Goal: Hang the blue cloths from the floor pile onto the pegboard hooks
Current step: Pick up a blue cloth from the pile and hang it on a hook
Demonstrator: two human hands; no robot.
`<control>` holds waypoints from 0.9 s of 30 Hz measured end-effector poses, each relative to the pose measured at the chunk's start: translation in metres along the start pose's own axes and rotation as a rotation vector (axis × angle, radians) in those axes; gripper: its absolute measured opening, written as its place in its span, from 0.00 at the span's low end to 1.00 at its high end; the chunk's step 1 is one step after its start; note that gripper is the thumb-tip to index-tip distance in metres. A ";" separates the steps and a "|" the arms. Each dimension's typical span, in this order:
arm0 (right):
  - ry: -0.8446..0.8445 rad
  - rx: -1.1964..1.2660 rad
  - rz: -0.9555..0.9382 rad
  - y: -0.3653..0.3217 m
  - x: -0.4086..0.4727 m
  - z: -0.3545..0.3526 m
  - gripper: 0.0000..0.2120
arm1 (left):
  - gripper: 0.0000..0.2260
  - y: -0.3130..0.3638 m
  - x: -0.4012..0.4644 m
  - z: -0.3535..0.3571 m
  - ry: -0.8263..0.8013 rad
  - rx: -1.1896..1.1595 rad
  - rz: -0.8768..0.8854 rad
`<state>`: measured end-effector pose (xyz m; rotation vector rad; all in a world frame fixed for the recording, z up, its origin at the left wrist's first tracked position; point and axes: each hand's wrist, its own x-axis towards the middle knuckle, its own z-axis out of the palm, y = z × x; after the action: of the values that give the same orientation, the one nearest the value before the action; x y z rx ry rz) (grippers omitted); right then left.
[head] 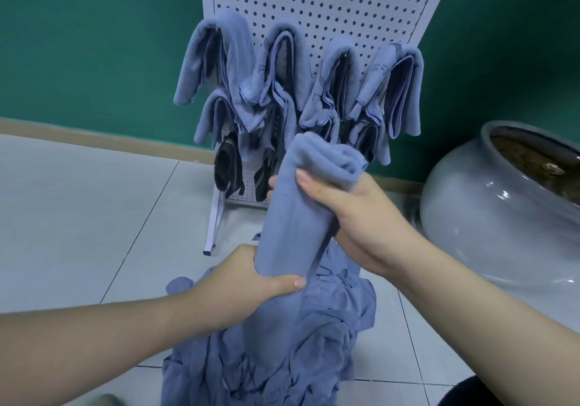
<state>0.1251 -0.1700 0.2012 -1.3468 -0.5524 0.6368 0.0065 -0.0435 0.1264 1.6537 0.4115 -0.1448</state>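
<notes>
Pegboard hooks hidden under hung cloths, folded blue microfibre cloth (301,204) upright, left hand (251,283) gripping its bottom, right hand (354,214) gripping its top, crumpled blue floor pile (282,343) beneath

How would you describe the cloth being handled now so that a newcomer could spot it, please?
Start at the white pegboard against the green wall. Just before it, both hands grip one folded blue cloth. Unlike the hung cloths and floor pile, it stands upright, held.

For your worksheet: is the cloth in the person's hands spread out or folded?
Folded: the cloth shows stacked layers at its top end, gripped by both hands.
</notes>
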 end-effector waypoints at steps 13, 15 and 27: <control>0.224 0.164 -0.184 -0.067 0.010 -0.047 0.12 | 0.03 0.002 0.003 -0.006 -0.067 0.026 -0.086; 0.257 0.175 -0.181 -0.070 0.011 -0.052 0.15 | 0.01 0.005 0.004 -0.007 -0.064 0.033 -0.085; 0.113 0.242 -0.036 -0.067 -0.006 -0.031 0.14 | 0.14 0.046 -0.001 -0.059 -0.359 0.624 -0.010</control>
<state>0.1489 -0.2028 0.2631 -1.1344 -0.3938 0.5753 0.0132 0.0110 0.1779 2.1810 0.0974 -0.6170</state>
